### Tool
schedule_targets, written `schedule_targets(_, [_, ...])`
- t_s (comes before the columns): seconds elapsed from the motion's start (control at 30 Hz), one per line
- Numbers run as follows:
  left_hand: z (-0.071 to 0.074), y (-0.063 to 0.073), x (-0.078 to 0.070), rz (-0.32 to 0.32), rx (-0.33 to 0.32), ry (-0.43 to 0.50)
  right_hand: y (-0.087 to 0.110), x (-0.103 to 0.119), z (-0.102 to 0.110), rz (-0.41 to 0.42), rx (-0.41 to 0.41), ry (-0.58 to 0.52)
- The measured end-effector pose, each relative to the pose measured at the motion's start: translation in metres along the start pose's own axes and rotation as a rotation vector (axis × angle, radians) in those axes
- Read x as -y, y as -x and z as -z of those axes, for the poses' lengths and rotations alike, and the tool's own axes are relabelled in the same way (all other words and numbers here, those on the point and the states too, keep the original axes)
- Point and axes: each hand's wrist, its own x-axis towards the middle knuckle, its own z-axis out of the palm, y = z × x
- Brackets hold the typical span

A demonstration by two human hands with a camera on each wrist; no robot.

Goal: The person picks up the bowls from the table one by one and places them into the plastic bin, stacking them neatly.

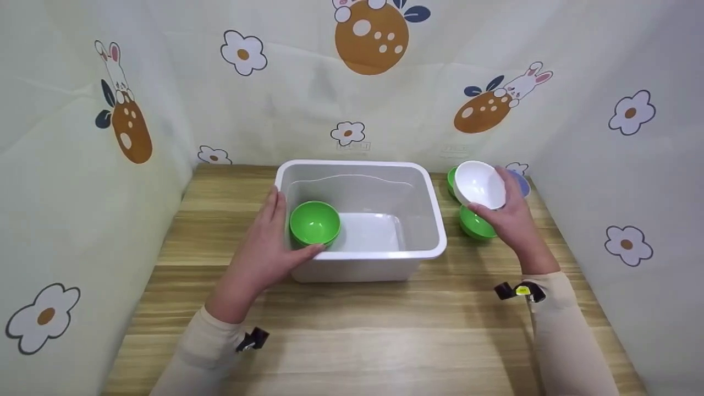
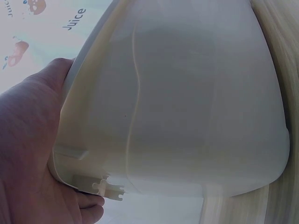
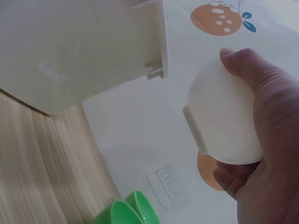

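Observation:
A white plastic bin [image 1: 360, 269] stands on the wooden table, with a green bowl [image 1: 315, 223] inside at its left; a second green rim shows just beneath. My left hand [image 1: 264, 253] grips the bin's front-left corner, thumb along the front rim and fingers at the left side. The left wrist view shows this hand against the bin's outer wall [image 2: 187, 102]. To the right of the bin, my right hand [image 1: 514, 217] holds a white bowl [image 1: 479, 184] off the table by its edge. In the right wrist view, the white bowl's underside [image 3: 224, 116] faces the camera.
Under and behind the held bowl are a green bowl [image 1: 477, 224], another green bowl [image 1: 451, 180] partly hidden, and a blue bowl [image 1: 521, 184]. Patterned cloth walls [image 1: 297, 104] enclose the table [image 1: 363, 335] at the back and both sides.

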Motion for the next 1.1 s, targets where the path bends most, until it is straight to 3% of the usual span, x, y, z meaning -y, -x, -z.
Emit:
schedule_targets(0.2, [0.0, 0.0, 0.0, -0.007, -0.006, -0.005, 0.0, 0.008, -0.006, 0.044, 0.002, -0.021])
schedule_targets(0.87, [-0.001, 0.0, -0.001, -0.004, -0.002, -0.008, 0.002, 0.031, -0.018, 0.064, 0.062, 0.008])
schedule_targets(1.1, [0.0, 0.0, 0.0, 0.006, -0.003, -0.008, -0.003, 0.041, -0.026, 0.111, 0.068, -0.045])
